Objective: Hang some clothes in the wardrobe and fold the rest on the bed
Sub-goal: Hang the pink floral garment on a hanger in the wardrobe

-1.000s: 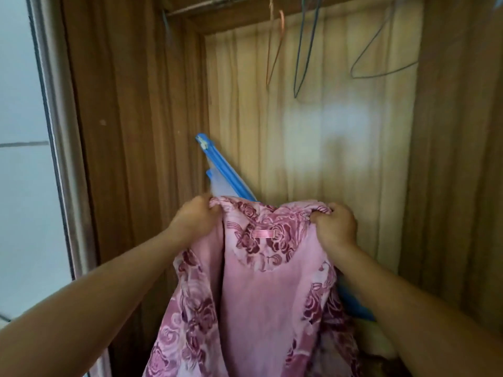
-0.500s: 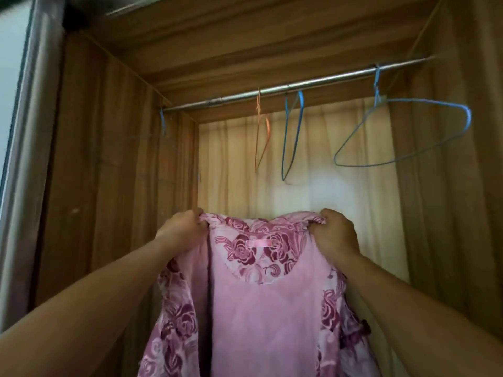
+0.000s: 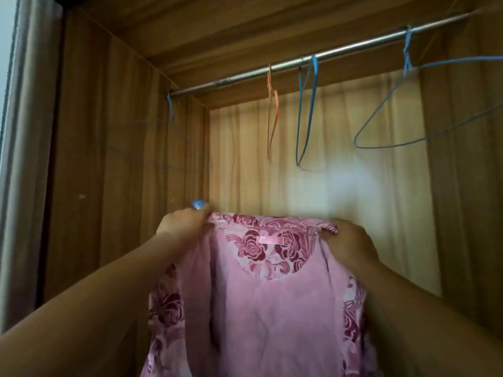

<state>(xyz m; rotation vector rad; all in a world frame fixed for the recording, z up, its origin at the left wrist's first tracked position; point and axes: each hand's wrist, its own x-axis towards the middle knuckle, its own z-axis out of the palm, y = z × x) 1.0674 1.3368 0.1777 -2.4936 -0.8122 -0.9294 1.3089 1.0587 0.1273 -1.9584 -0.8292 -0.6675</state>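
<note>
A pink garment (image 3: 269, 300) with dark red rose print hangs in front of me inside the open wardrobe. My left hand (image 3: 183, 223) grips its left shoulder and my right hand (image 3: 349, 244) grips its right shoulder, both at about the same height. A small blue tip of a hanger (image 3: 198, 204) shows just above my left hand; the rest of it is hidden. The metal rail (image 3: 307, 60) runs across the top of the wardrobe, well above the garment.
On the rail hang an orange wire hanger (image 3: 273, 115), a blue wire hanger (image 3: 306, 112) and another blue wire hanger (image 3: 424, 110) turned sideways at the right. Brown wood-print walls close in left (image 3: 109, 159) and right. A pale back panel (image 3: 313, 172) lies behind.
My view has tilted up, bringing the rail and hangers fully into sight. Both hands keep their grip on the garment's shoulders and have lifted it slightly.
</note>
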